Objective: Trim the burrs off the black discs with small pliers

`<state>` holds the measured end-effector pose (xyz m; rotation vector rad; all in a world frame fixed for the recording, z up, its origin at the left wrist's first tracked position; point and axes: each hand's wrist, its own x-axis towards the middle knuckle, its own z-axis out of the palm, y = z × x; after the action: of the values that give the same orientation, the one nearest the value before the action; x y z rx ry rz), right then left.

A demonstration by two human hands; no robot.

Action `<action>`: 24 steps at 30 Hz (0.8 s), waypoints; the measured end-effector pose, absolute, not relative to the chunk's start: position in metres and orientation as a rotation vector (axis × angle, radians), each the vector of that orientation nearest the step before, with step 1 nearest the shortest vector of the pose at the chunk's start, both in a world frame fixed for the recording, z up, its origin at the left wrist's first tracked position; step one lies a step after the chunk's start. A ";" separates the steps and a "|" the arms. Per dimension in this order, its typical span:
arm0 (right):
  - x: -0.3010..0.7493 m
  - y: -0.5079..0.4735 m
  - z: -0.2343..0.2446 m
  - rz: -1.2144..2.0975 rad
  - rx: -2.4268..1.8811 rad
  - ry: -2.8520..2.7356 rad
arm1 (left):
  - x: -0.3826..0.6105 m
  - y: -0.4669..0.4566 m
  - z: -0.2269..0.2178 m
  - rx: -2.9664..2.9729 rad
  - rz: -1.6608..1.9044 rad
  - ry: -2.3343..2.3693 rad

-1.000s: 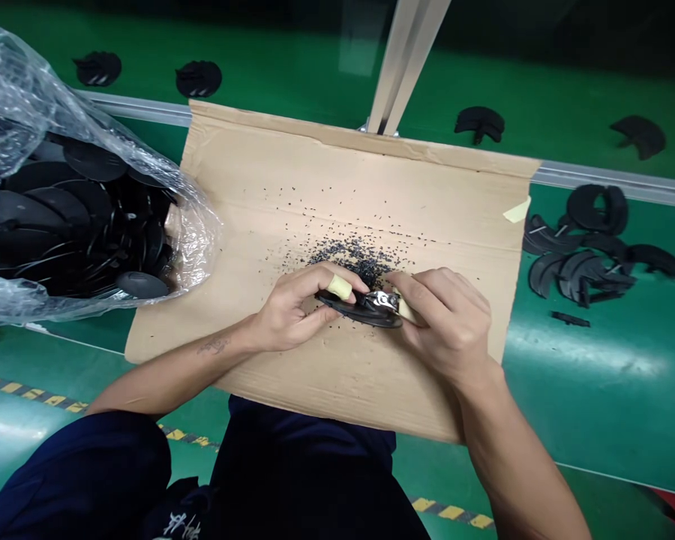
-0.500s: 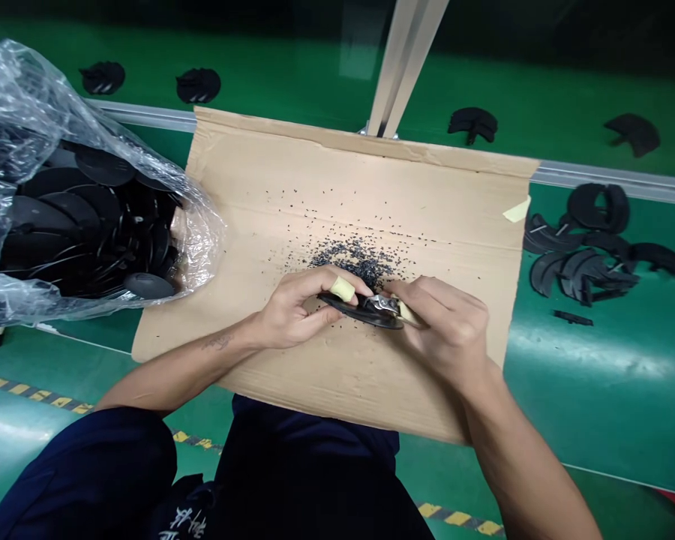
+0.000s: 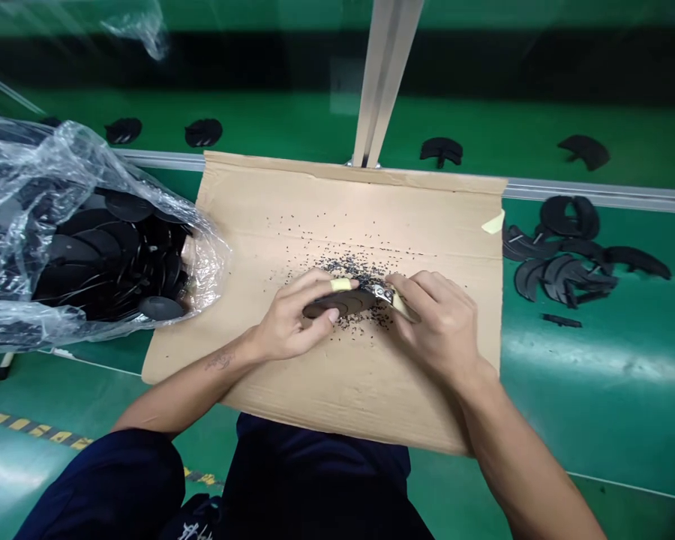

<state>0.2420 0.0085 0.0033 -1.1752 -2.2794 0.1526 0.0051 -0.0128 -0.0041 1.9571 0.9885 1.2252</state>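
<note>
My left hand (image 3: pixel 297 319) grips a flat black plastic disc (image 3: pixel 337 303) over the cardboard sheet (image 3: pixel 292 210), a yellow guard on its forefinger. My right hand (image 3: pixel 436 324) is closed on small metal cutters (image 3: pixel 383 293), whose jaws meet the disc's right edge. Black trimmings (image 3: pixel 353 268) lie scattered on the cardboard just beyond the hands.
A clear plastic bag (image 3: pixel 45 195) full of black discs lies at the left. A heap of black curved offcuts (image 3: pixel 568 259) lies at the right on the green surface. More black pieces (image 3: pixel 442 150) sit beyond a metal rail (image 3: pixel 596 193). A metal bar (image 3: pixel 382 75) rises at the back.
The disc has been turned in my left hand, so its flat face now shows. The cutters stay at its right edge. The camera has tilted up a little.
</note>
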 end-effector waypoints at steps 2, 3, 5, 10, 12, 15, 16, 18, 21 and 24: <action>0.241 0.008 0.006 0.416 -1.212 -2.149 | 0.005 -0.012 -0.004 1.828 1.235 1.056; 0.239 0.008 0.007 0.572 -1.223 -2.064 | 0.006 -0.012 -0.004 1.755 1.230 1.078; 0.236 0.008 0.010 0.867 -1.212 -1.893 | 0.010 -0.012 -0.004 1.636 1.188 1.075; 0.231 0.006 0.011 0.956 -1.067 -1.803 | 0.018 -0.006 0.000 1.604 0.978 0.954; 0.233 0.006 0.010 0.781 -0.979 -1.859 | 0.015 0.002 0.006 1.553 0.896 0.932; 0.236 0.005 0.010 0.567 -0.826 -1.953 | 0.008 0.018 0.022 1.549 0.651 0.900; 0.237 0.005 0.011 0.522 -0.794 -1.978 | 0.005 0.025 0.030 1.587 0.549 0.875; 0.238 0.004 0.012 0.454 -0.786 -2.001 | 0.000 0.041 0.047 1.717 0.398 0.834; 0.244 0.001 0.015 0.383 -0.888 -1.981 | -0.010 0.077 0.076 2.061 0.380 0.919; 0.258 -0.011 0.015 0.346 -0.966 -2.014 | -0.023 0.125 0.098 2.381 0.354 1.219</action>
<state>0.2582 -0.0110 0.0147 -0.9657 -2.0139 0.3463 -0.0227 0.1252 0.0982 2.3815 1.2185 0.3541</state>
